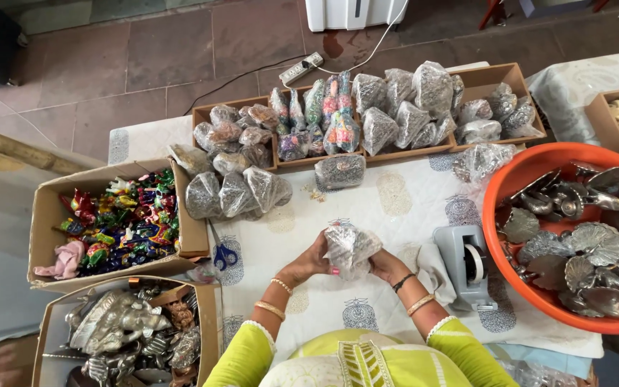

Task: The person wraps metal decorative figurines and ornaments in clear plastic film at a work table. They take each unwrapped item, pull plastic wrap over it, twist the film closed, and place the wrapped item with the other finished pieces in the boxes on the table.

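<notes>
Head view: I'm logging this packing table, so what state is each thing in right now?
Clear packet: held off the table by both hands.
Left hand: gripping it.
Right hand: gripping it.
Tape dispenser: upright, untouched.
Scissors: lying flat.
Orange tub: full of metal pieces.
</notes>
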